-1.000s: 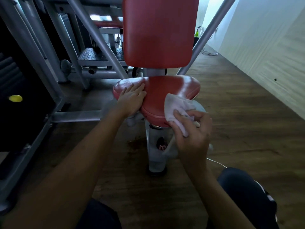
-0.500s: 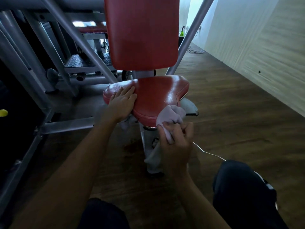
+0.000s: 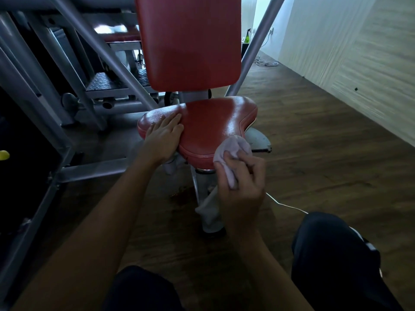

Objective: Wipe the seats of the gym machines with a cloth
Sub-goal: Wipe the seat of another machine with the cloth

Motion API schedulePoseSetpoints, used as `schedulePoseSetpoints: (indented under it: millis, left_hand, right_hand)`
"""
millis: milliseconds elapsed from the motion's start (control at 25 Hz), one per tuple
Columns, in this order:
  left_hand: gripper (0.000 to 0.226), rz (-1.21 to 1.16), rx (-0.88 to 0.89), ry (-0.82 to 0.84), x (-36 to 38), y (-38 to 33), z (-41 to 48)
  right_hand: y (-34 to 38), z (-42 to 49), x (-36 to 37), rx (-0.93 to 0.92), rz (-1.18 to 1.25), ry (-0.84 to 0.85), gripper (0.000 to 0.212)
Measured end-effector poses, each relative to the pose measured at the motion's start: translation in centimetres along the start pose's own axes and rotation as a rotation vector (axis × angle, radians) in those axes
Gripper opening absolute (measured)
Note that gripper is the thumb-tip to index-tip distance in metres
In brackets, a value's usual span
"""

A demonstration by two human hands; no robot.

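The left hand [image 3: 164, 138] lay on the left side of the red padded seat [image 3: 213, 122], the right hand [image 3: 242, 187] gripped a crumpled pale cloth [image 3: 233, 145] at its front right edge, and the red padded backrest [image 3: 188, 41] stood behind.

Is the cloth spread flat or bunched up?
Bunched: the pale cloth is wadded in the right hand at the front edge of the red padded seat, one end dangling.

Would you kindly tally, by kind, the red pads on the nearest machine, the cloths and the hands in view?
Red pads: 2, seat and backrest.
Cloths: 1, the cloth in the right hand.
Hands: 2, the left hand flat on the seat.
Total: 5.
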State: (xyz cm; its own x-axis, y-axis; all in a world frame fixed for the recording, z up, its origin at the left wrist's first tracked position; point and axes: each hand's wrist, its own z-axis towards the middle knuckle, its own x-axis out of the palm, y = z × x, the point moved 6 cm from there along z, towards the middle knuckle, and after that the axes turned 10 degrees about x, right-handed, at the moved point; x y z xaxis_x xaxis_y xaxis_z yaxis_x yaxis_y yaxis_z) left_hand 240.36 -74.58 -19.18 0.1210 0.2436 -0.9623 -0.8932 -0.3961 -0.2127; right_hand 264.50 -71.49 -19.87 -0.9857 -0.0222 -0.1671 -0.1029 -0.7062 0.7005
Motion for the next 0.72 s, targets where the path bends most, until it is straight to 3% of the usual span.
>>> schedulePoseSetpoints:
  millis: [200,360,520,720]
  left_hand:
    - [0.052,-0.067,-0.056,0.004,0.2,0.7,0.4]
    - [0.051,-0.038,-0.048,0.003,0.0,0.1,0.1]
    - [0.051,-0.029,-0.065,-0.009,-0.5,-0.5,-0.4]
    - [0.050,0.021,-0.033,-0.011,-0.3,-0.6,-0.4]
  right_hand:
    - [-1.5,-0.3,-0.9,0.177,-0.022,-0.092,0.013]
    - [-0.5,-1.6,0.2,0.093,-0.080,-0.029,0.016]
    - [-2.8,1.3,-2.2,0.172,0.005,-0.186,0.012]
    - [0.1,-2.5,0.8,0.066,-0.008,-0.025,0.014]
